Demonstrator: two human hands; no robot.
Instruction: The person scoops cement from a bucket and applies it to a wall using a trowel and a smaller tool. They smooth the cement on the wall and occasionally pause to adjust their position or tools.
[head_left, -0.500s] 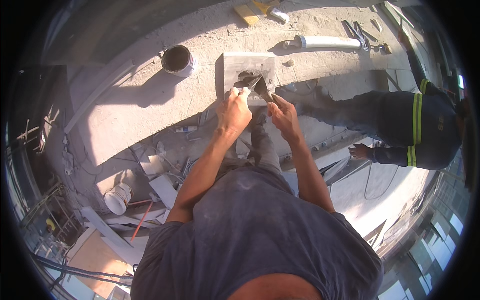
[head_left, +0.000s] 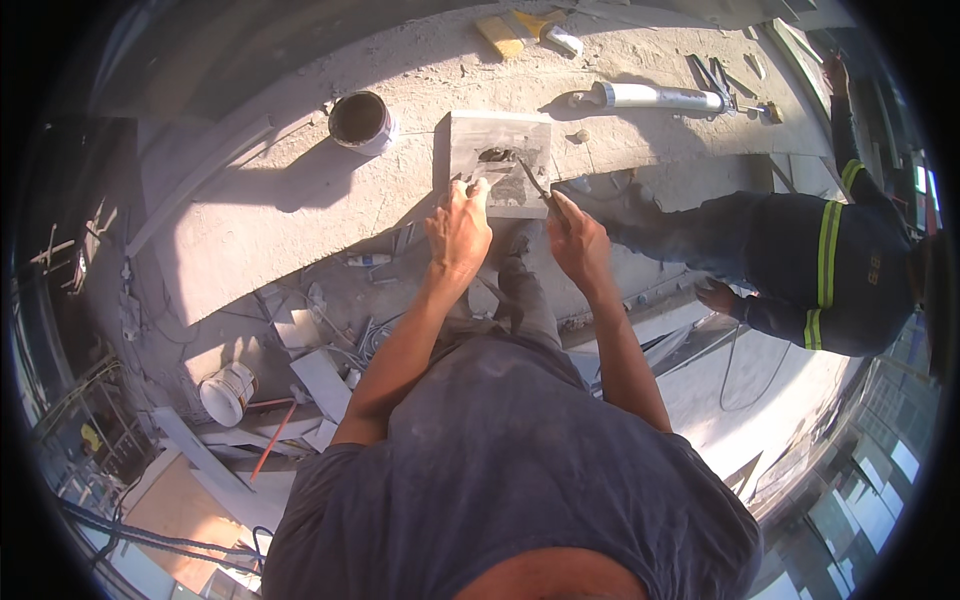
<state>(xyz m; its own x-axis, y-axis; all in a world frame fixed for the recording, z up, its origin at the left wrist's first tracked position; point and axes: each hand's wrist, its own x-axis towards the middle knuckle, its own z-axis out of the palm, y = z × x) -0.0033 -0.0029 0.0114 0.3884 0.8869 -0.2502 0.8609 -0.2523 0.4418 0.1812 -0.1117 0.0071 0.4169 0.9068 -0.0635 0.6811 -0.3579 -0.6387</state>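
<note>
Square grey board (head_left: 538, 147): upper centre of the frame.
Left hand (head_left: 460, 230): fingers curled at its lower-left; cannot tell what they hold.
Right hand (head_left: 580, 243): fingers grasping slim dark spatula (head_left: 536, 180); best angled low.
Dark paste (head_left: 495, 155): mid-board; press evenly.

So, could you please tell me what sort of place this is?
Probably a building site: what looks like a caulking gun lies on a rough, dusty ledge, and a co-worker nearby wears bright yellow-green stripes.

Bare forearms (head_left: 627, 350) reaching forward, hands (head_left: 461, 230) curled, close together
</note>
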